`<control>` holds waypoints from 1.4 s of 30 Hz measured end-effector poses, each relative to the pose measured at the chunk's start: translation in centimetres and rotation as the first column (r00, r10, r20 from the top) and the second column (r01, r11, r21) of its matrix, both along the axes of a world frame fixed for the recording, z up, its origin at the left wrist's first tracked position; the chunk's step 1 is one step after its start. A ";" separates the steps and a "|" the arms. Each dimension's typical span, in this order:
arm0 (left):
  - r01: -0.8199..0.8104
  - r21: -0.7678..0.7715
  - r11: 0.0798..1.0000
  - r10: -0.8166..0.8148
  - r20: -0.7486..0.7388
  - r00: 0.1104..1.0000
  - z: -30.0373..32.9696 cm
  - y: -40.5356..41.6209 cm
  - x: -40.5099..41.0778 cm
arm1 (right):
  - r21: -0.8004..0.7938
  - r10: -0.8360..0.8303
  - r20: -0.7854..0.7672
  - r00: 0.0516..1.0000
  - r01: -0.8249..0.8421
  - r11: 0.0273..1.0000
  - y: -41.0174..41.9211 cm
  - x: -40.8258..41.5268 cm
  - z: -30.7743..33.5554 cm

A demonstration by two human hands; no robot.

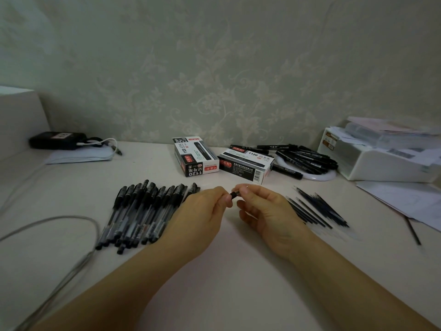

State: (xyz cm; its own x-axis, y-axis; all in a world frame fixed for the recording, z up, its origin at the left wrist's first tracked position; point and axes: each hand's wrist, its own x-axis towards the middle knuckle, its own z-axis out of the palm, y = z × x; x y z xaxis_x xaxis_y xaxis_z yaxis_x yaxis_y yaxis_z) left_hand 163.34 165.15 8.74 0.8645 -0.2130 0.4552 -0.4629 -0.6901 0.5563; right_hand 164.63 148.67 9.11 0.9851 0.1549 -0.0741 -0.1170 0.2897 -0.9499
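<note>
Just above the table (pixel 214 271), the left grip (pixel 202 212) and the right grip (pixel 266 212) meet fingertip to fingertip. Both pinch narrowly on one small black pen piece (pixel 234 194), which bridges the gap between them; which part of a pen it is cannot be told. Left of the left grip, running partly behind its wrist, lies a heap of black pens (pixel 140 211). Just beside the right grip, on its right, lies a bundle of thin dark refills (pixel 317 209). Beyond both grips, well apart from the fingers, lie a marker box (pixel 195 156) and a second box (pixel 245 166), with loose black markers (pixel 307 158) farther right
</note>
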 end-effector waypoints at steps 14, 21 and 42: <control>-0.059 -0.031 0.998 0.058 -0.037 0.998 -0.3 0.2 0.2 | -0.782 0.205 0.493 0.846 0.327 0.531 -0.9 0.3 -1.4; -0.045 0.005 0.999 0.046 -0.048 0.998 -0.4 0.3 0.2 | -0.802 0.213 0.500 0.840 0.356 0.480 -1.2 0.5 -1.6; -0.007 0.033 0.999 0.009 -0.042 0.999 0.0 0.1 0.0 | -0.050 -0.143 0.018 0.990 0.143 0.988 -0.9 0.4 0.7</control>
